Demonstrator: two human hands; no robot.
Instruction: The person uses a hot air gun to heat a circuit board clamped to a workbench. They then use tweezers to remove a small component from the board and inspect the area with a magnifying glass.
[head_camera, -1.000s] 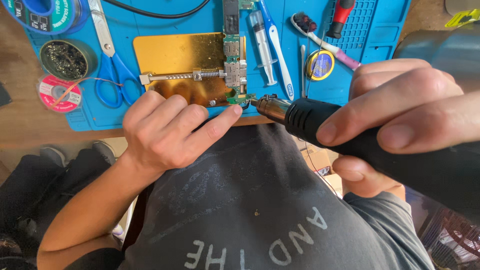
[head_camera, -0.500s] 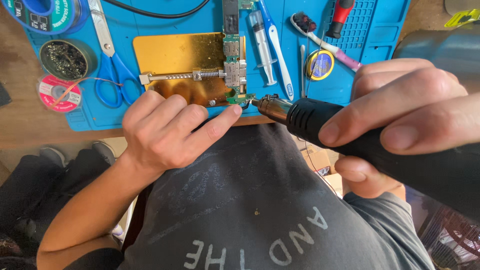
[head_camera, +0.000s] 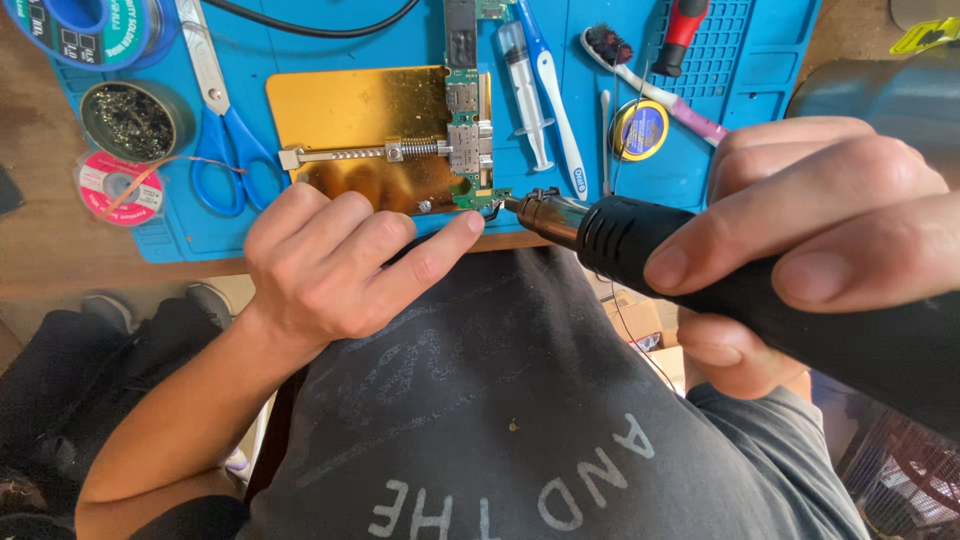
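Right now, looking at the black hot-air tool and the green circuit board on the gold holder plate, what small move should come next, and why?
Probably hold the black hot-air tool steady: its metal nozzle already points at the lower corner of the green circuit board, where the left hand rests a fingertip beside the gold holder plate.

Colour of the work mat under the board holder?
Bright blue: the flat silicone work mat under the gold metal board holder. Only the head view shows it.
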